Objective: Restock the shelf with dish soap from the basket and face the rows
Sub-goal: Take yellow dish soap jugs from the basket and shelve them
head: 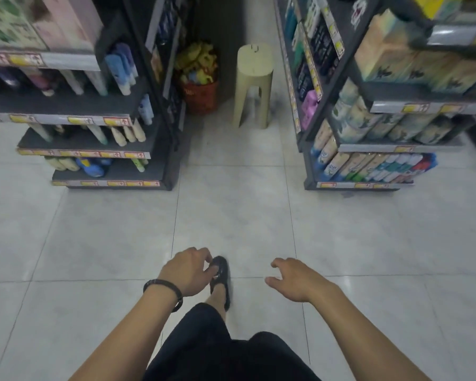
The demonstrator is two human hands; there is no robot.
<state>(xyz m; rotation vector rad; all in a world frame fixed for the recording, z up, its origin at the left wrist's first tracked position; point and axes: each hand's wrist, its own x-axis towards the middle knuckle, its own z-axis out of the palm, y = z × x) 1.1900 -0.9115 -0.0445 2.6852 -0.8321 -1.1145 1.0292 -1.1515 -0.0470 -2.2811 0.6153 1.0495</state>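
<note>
The red basket point(199, 96) heaped with yellow dish soap point(195, 61) sits on the floor at the aisle's far end, beside the stool point(254, 83). Left hand point(188, 270) and right hand point(294, 279) hang loosely curled and empty; best to walk straight up and lift it by the rim.

Retail shop aisle: dark shelf units point(94, 103) stocked with bottled toiletries, yellow price tags point(116, 121) along shelf edges, grey tiled floor point(231, 210), orange basket point(201, 96) beside plastic stool point(254, 83)
</note>
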